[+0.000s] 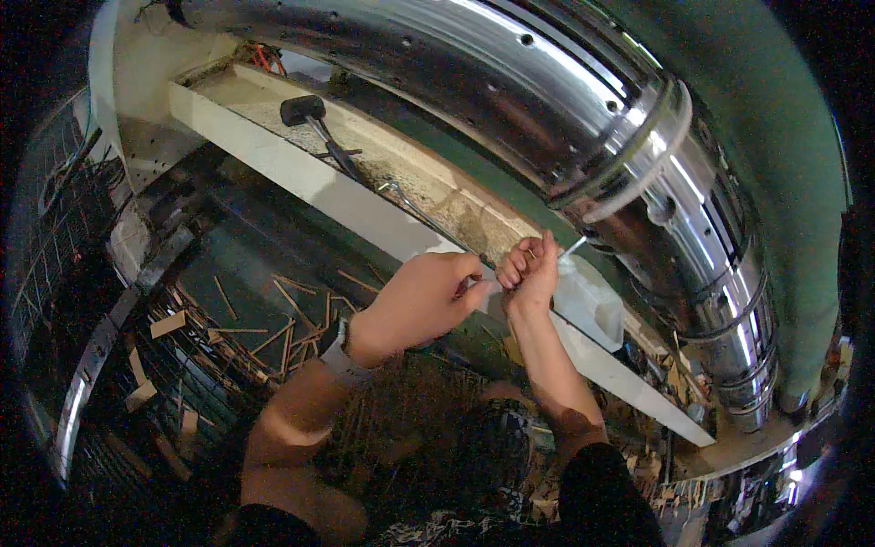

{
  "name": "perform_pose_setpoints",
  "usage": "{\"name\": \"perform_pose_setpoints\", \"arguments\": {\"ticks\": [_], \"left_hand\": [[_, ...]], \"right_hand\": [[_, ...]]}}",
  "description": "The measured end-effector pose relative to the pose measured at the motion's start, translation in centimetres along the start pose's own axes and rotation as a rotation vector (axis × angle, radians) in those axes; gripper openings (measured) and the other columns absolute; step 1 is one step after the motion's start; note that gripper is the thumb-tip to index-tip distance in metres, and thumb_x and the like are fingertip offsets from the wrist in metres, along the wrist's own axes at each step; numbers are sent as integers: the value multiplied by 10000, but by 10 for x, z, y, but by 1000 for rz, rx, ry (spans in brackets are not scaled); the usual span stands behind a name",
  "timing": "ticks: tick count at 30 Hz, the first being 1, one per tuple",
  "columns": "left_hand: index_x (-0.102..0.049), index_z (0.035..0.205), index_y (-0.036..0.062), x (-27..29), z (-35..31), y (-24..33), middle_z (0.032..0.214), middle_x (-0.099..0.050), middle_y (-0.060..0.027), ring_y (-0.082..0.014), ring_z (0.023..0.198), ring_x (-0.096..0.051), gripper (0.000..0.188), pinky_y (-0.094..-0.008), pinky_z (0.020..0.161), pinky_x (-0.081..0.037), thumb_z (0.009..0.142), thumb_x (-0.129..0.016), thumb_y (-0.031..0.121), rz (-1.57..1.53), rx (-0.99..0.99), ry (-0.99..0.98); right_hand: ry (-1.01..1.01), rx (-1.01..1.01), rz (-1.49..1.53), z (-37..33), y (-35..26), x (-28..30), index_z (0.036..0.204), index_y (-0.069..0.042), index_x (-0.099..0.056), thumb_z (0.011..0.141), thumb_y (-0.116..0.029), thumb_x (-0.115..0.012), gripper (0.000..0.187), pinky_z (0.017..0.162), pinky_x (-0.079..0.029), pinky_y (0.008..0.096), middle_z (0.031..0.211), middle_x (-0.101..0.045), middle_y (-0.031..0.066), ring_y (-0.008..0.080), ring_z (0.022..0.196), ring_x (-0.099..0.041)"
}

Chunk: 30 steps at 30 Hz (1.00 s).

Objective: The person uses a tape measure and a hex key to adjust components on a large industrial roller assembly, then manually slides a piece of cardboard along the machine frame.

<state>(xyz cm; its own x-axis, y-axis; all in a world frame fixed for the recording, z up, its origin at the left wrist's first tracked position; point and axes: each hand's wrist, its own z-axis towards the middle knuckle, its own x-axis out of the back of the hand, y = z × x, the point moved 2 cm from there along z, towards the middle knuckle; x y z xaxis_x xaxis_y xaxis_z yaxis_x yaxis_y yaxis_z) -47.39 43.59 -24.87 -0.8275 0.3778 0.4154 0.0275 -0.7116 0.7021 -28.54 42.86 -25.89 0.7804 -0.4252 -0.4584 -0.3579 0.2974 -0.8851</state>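
My right hand [531, 273] has its fingers curled in beside the big metal roller [583, 137]. From this hand a thin pale rod [572, 248] slants up to the roller's underside; its other end is hidden by the fingers. Close by on the left, my left hand [419, 301] is closed in a pinch, with a watch on its wrist. Whatever may lie between its fingertips is too small to make out. A translucent plastic container [591, 301] sits in the trough just right of my right hand.
A long cream metal trough [273, 141] crosses below the roller. In it lie a black-headed mallet [303, 110] and small metal tools [394, 189]. Thin wooden strips [292, 314] litter the floor at left. A green machine panel [784, 182] rises behind the roller.
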Motion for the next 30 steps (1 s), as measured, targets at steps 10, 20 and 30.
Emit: {"name": "perform_pose_setpoints", "arguments": {"ticks": [10,20,30], "left_hand": [[-587,830,8,-51,31,29,708,-594,-155,-267,601,-603,169,-334,540,-465,809,-608,174,-151,-144,2],[-589,832,15,-145,46,4,769,-612,-143,-310,695,-600,211,-360,621,-473,808,-615,223,-210,-184,-109],[-593,867,32,-165,57,-7,753,-627,-121,-251,620,-595,234,-344,569,-462,806,-621,257,-280,-137,-173]], "right_hand": [[-45,459,-169,-38,-20,47,871,-104,-426,950,-341,-404,251,413,-261,211,631,-383,-23,71,490,-342],[-106,448,-814,-19,-97,114,834,-77,-480,956,-272,-419,238,431,-266,186,640,-422,-44,15,519,-319],[-126,589,-1460,-23,-143,94,810,-21,-519,923,-241,-486,249,569,-403,294,653,-505,92,165,591,-457]]}}
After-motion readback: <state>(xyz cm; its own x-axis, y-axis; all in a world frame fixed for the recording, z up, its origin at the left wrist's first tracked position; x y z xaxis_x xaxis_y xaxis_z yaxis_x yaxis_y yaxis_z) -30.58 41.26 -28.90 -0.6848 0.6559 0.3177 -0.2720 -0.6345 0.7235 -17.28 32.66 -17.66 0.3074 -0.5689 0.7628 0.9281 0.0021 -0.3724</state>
